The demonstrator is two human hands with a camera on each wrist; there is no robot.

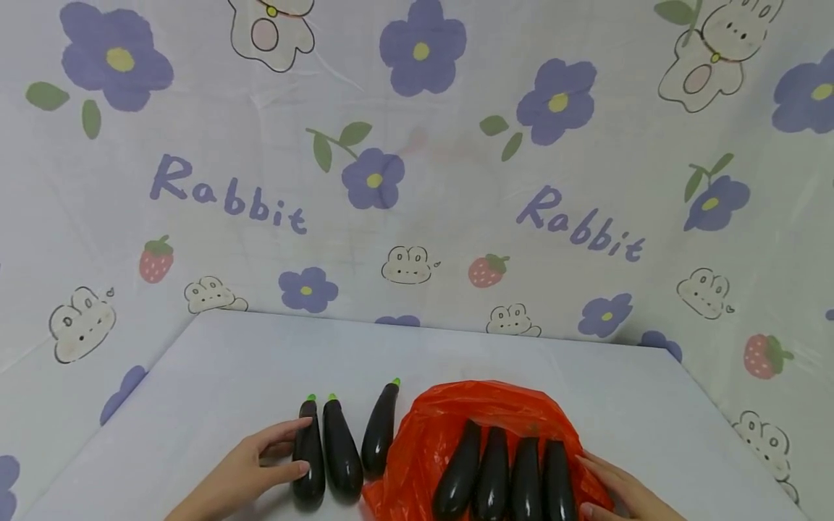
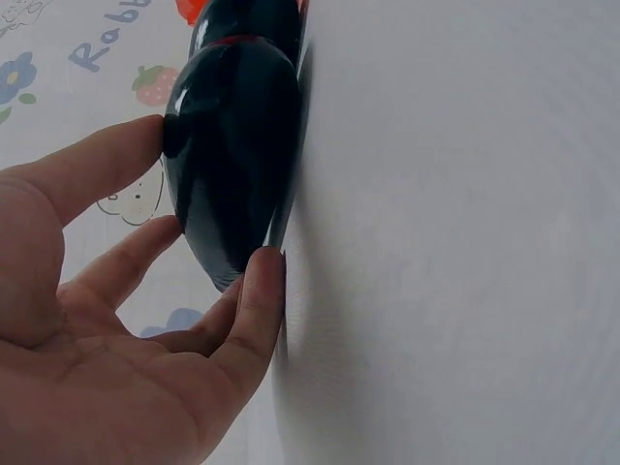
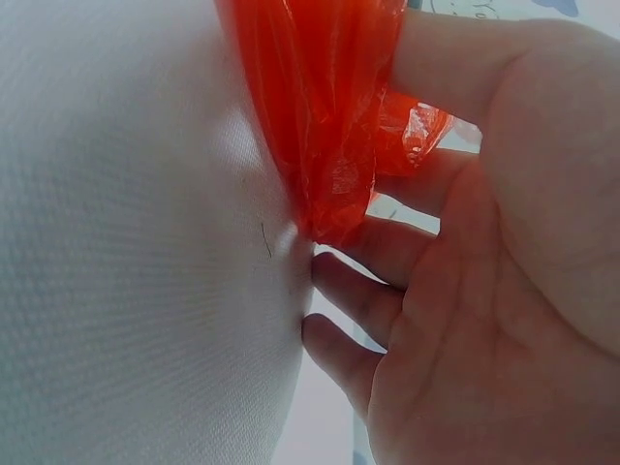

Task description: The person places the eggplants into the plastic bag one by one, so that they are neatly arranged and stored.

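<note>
At seven o'clock, left hand: partly curled, thumb and fingers gripping leftmost eggplant
At half past four, right hand: loosely curved, pinching red bag

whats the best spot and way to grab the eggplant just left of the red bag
The eggplant is probably best pinched across its slim neck, from above: there is space either side there, while its wider end sits right by the red bag.
</note>
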